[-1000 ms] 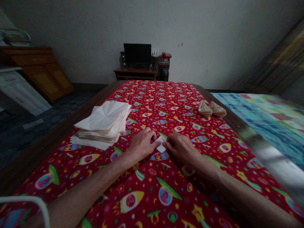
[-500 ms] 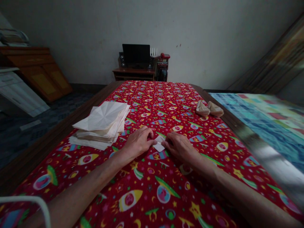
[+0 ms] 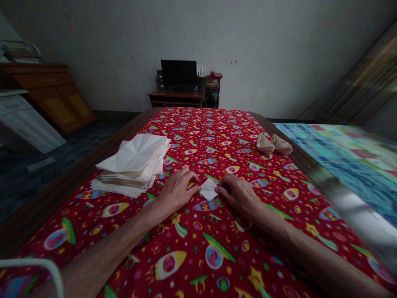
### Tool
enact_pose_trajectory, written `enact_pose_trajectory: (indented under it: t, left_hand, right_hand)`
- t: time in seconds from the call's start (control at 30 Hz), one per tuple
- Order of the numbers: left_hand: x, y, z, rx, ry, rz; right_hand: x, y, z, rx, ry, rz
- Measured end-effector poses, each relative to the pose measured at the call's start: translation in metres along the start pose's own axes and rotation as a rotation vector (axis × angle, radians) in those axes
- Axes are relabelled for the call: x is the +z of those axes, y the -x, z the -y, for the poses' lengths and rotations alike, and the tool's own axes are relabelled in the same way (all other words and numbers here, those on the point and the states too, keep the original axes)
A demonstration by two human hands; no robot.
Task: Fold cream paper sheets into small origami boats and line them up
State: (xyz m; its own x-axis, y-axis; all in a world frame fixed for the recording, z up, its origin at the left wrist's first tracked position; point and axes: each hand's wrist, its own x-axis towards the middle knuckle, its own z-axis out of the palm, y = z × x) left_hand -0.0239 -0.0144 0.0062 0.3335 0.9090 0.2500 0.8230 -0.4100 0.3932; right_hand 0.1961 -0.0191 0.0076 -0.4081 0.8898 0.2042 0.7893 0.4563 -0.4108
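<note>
A small folded white paper (image 3: pixel 208 191) lies on the red patterned cloth (image 3: pixel 217 136) in front of me. My left hand (image 3: pixel 176 190) rests with curled fingers against the paper's left edge, fingertips pinching it. My right hand (image 3: pixel 237 193) mirrors it on the right edge, fingers bent and pressed to the paper. Both forearms lie along the cloth.
A stack of creased white paper sheets (image 3: pixel 135 161) sits to the left of my hands. Two folded tan paper pieces (image 3: pixel 273 144) lie at the right near the table edge. A wooden table edge (image 3: pixel 77 174) runs along the left. A low cabinet with a monitor (image 3: pixel 179 74) stands at the far wall.
My hands have drawn slightly apart, so more of the small white paper shows between them. The view has shifted a little.
</note>
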Motion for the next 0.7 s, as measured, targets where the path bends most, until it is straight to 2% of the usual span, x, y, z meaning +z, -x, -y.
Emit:
enact_pose_trajectory:
  t: [0.2,0.37,0.43,0.53,0.63,0.7]
  left_hand:
    - [-0.001,0.007,-0.004,0.049,0.025,0.019]
    - [0.003,0.007,-0.013,0.048,0.047,0.022]
    - [0.007,0.007,-0.019,0.042,0.093,-0.025]
    - [0.012,0.007,-0.028,0.053,0.146,-0.159]
    - [0.007,0.007,-0.032,0.142,0.136,-0.263]
    - [-0.003,0.008,-0.031,0.224,0.05,-0.32]
  right_hand:
    - [0.007,0.006,-0.005,-0.07,-0.086,-0.043]
    - [0.008,0.004,-0.002,-0.018,-0.203,-0.075]
    - [0.009,0.003,0.0,0.005,-0.239,-0.092]
    - [0.009,0.002,0.006,-0.003,-0.261,-0.103]
    - [0.007,0.002,0.013,-0.031,-0.315,-0.066]
    - [0.004,0.002,0.016,-0.049,-0.337,-0.029]
